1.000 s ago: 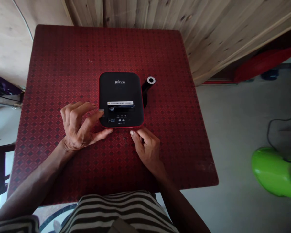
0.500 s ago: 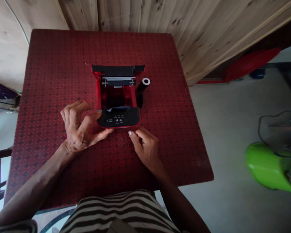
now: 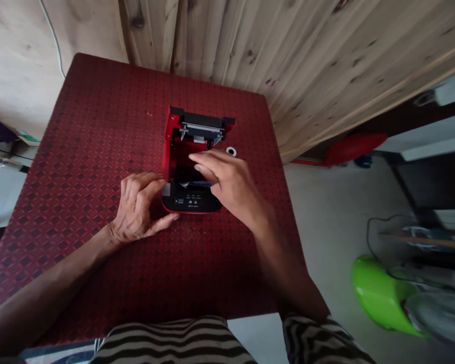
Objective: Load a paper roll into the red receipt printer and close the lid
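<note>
A red and black label printer (image 3: pixel 192 201) stands on the table, its lid (image 3: pixel 200 121) raised at the back and its inner bay exposed. My left hand (image 3: pixel 138 207) grips the printer's front left corner, thumb along the front edge and fingers on the side. Over the right part of the open bay is my right hand (image 3: pixel 227 177), fingers stretched forward and nothing visible in them. A thin shiny strip (image 3: pixel 196 184) lies along the bay's front rim. Beyond my right hand shows the white-ringed end of a black roll (image 3: pixel 231 151); my hand hides the rest.
The table (image 3: pixel 98 131) has a red patterned cover and meets a wooden plank wall (image 3: pixel 227 45) at the back. On the floor to the right sits a bright green tub (image 3: pixel 379 293), with a dark cable (image 3: pixel 368 237) near it.
My right hand has moved up from in front of the printer to above its open bay. My left hand stays at the printer's left corner, its fingers closer in. The view has turned slightly.
</note>
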### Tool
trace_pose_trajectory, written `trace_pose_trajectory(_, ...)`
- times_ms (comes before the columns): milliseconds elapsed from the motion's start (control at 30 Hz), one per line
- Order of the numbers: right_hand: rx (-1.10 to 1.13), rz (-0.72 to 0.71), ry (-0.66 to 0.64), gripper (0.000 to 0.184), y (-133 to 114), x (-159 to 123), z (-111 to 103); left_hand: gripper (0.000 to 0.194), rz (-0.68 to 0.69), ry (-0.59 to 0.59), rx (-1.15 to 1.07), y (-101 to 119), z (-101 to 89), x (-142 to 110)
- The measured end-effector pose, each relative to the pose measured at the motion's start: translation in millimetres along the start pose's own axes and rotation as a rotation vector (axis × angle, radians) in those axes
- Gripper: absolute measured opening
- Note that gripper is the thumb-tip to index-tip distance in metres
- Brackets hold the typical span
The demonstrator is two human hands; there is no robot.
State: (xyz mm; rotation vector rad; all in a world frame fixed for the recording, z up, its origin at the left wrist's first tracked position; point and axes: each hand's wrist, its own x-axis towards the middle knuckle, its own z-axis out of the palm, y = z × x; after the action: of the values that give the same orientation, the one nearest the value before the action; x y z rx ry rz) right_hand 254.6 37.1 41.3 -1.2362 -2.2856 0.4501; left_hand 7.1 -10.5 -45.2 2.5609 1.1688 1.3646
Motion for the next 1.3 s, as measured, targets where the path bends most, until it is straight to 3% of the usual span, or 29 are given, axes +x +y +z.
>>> trace_pose_trajectory(100, -0.087, 0.027, -0.237, 0.023, -3, 23, 6, 0.1, -0.093, -0.052, -0.028, -4, 2.3, -5)
trace_pose_trajectory(200, -0.206, 0.069, -0.392, 0.016, -9, 37, 7, 0.115, -0.168, -0.112, -0.075, -8, 4.1, -7)
trace_pose_trajectory(400, -0.324, 0.057, -0.567, 0.013, -13, 51, 7, 0.112, -0.147, -0.168, -0.102, -8, 4.2, -6)
trace_pose_trajectory(633, -0.27, -0.076, -0.528, 0.015, 3, 51, 10, 0.108, -0.152, -0.186, -0.11, -9, 2.7, -5)
trace_pose_trajectory(833, -0.289, -0.033, -0.539, 0.009, 0, 55, 4, 0.107, -0.157, -0.197, -0.124, -9, 2.7, -5)
trace_pose_trajectory(1000, -0.204, -0.108, -0.616, 0.029, 0, 60, -5, 0.111, -0.163, -0.215, -0.115, -10, 2.7, -5)
trace_pose_trajectory(1300, -0.207, -0.076, -0.539, 0.041, -5, 45, -4, 0.111, -0.167, -0.213, -0.129, -9, 3.3, -5)
